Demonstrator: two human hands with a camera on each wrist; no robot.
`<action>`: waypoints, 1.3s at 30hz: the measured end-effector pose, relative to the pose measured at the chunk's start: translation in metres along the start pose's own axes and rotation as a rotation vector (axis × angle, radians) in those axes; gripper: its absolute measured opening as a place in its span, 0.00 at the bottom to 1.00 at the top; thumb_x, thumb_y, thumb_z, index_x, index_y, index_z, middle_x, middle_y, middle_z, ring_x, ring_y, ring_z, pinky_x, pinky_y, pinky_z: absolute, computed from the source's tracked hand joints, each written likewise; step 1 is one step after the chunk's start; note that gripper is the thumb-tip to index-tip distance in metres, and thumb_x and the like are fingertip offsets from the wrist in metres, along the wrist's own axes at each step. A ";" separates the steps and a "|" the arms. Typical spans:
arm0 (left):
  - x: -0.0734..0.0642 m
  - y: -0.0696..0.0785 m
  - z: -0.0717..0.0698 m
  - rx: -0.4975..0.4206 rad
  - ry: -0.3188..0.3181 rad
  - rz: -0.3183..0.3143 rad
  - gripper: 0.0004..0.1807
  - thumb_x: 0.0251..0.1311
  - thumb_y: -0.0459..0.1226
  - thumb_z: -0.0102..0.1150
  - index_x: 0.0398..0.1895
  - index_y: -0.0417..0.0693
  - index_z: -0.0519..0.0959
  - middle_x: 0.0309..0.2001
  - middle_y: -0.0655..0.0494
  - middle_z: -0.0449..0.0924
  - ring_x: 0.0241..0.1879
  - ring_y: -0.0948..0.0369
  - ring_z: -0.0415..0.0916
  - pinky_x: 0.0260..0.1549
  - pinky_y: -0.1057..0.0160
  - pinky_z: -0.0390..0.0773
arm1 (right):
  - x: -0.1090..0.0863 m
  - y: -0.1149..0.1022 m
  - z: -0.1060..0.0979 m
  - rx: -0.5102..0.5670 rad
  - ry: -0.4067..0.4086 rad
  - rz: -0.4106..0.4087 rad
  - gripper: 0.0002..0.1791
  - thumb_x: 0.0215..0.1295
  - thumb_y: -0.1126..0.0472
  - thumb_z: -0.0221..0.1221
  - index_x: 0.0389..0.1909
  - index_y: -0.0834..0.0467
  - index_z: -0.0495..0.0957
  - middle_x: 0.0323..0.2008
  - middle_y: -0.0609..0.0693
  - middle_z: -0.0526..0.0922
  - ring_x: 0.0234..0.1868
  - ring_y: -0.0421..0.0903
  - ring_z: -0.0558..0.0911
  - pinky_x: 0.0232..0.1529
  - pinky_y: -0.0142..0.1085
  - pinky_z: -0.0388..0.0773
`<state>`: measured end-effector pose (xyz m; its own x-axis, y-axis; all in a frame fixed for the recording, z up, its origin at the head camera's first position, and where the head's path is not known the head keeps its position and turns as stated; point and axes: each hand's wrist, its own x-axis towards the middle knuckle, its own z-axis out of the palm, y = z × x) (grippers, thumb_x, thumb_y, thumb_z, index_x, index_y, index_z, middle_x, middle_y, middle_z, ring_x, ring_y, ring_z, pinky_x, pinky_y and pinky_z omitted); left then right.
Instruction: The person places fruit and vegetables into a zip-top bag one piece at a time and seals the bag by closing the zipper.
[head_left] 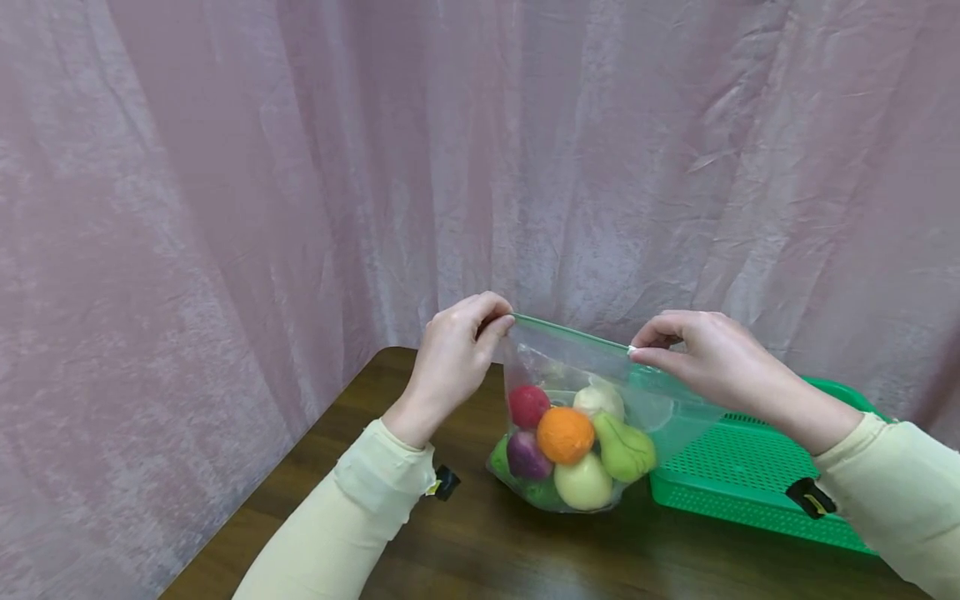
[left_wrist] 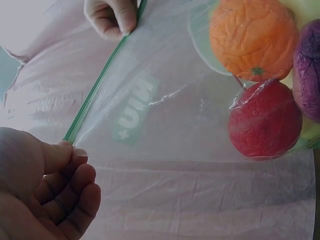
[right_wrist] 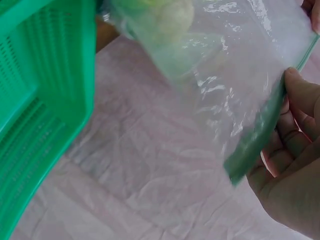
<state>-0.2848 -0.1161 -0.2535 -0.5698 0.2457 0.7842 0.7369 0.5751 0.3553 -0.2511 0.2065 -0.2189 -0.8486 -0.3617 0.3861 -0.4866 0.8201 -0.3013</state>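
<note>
A clear zip bag (head_left: 570,350) with a green zip strip holds several pieces of toy-like fruit and vegetables. Visible through the plastic are an orange (head_left: 566,435), a red round fruit (left_wrist: 266,120), a purple piece (head_left: 528,455) and a green pear (head_left: 624,447). My left hand (head_left: 459,346) pinches the bag's top left corner between thumb and fingers. Further right along the zip strip, my right hand (head_left: 708,350) pinches it, with a small white bit at the fingertips. Beyond that hand, the strip's end (right_wrist: 245,160) droops free in the right wrist view.
A green perforated basket (head_left: 750,458) stands on the brown wooden table (head_left: 480,550), right of the bag and partly under my right forearm. Pink curtains (head_left: 450,150) hang behind the table and to its left. Black wrist cameras sit on both sleeves.
</note>
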 end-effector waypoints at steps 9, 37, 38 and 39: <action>-0.001 -0.007 -0.004 0.013 0.004 -0.033 0.03 0.76 0.33 0.68 0.41 0.49 0.86 0.34 0.60 0.84 0.31 0.60 0.76 0.36 0.56 0.78 | -0.014 0.023 -0.009 -0.051 0.012 0.023 0.04 0.73 0.50 0.74 0.44 0.42 0.91 0.41 0.35 0.89 0.47 0.42 0.86 0.51 0.47 0.80; -0.003 -0.021 -0.012 0.012 0.014 -0.066 0.03 0.76 0.32 0.68 0.41 0.48 0.86 0.34 0.58 0.85 0.31 0.59 0.76 0.34 0.55 0.78 | -0.026 0.060 -0.020 -0.155 0.033 0.012 0.04 0.71 0.52 0.75 0.43 0.43 0.92 0.40 0.36 0.91 0.45 0.47 0.88 0.47 0.51 0.81; -0.002 -0.022 -0.012 0.012 0.014 -0.068 0.03 0.76 0.32 0.67 0.41 0.48 0.86 0.35 0.58 0.85 0.30 0.59 0.76 0.34 0.55 0.77 | -0.025 0.059 -0.020 -0.149 0.031 0.015 0.04 0.71 0.52 0.75 0.43 0.44 0.92 0.40 0.37 0.91 0.45 0.47 0.88 0.47 0.51 0.81; -0.001 -0.024 -0.012 0.014 0.014 -0.071 0.03 0.76 0.32 0.67 0.41 0.48 0.86 0.35 0.58 0.86 0.30 0.59 0.76 0.34 0.55 0.77 | -0.023 0.059 -0.020 -0.146 0.031 0.016 0.04 0.71 0.52 0.75 0.44 0.44 0.92 0.40 0.37 0.91 0.45 0.47 0.88 0.47 0.51 0.81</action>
<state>-0.2975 -0.1395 -0.2567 -0.6152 0.1932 0.7643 0.6897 0.6014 0.4032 -0.2560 0.2721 -0.2286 -0.8482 -0.3361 0.4094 -0.4356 0.8823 -0.1782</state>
